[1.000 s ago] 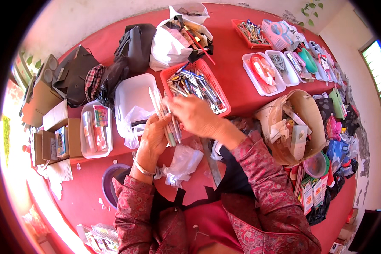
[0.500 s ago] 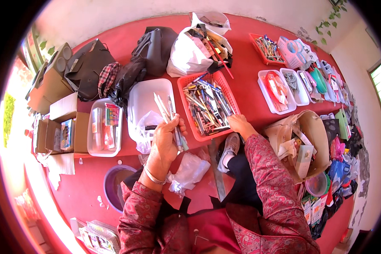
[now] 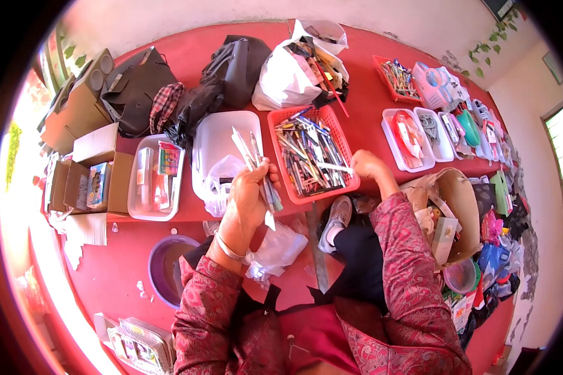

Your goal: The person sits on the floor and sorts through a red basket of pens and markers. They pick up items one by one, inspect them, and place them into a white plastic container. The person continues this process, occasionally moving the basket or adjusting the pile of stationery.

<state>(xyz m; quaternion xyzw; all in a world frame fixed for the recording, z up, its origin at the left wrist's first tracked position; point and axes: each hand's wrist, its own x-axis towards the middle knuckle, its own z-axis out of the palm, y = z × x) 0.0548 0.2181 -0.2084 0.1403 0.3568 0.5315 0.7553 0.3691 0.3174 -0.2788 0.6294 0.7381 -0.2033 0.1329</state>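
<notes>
Two hands work over a crowded red floor [image 3: 369, 119], seen from above the person's own head. The left hand [image 3: 251, 194] is clenched around a bundle of pens [image 3: 258, 164], their tips fanning up and away from the fist toward a white plastic tub [image 3: 222, 134] that lies just beyond it. A clear plastic bag [image 3: 222, 181] sits against the thumb side of that fist, and a second crumpled bag [image 3: 274, 250] lies just below the wrist, which wears a metal bangle [image 3: 229, 249].

The right hand [image 3: 368, 165] rests at the near right corner of a red mesh basket [image 3: 351, 159] and pinches one white pen [image 3: 331, 166], which lies flat across the heap of pens and pencils inside the basket, pointing away from the fingers toward the left fist. The basket sits between the two hands, touching neither the tub nor the clutched bundle.

Beyond the right hand, further along the floor, stand white trays [image 3: 413, 156] of small goods. Outward from the left fist lies a clear box [image 3: 137, 200] of stationery, with cardboard cartons [image 3: 81, 181] past it. A purple bowl [image 3: 159, 275] sits beside the left forearm, and a brown paper bag [image 3: 463, 206] stands open next to the right elbow.
</notes>
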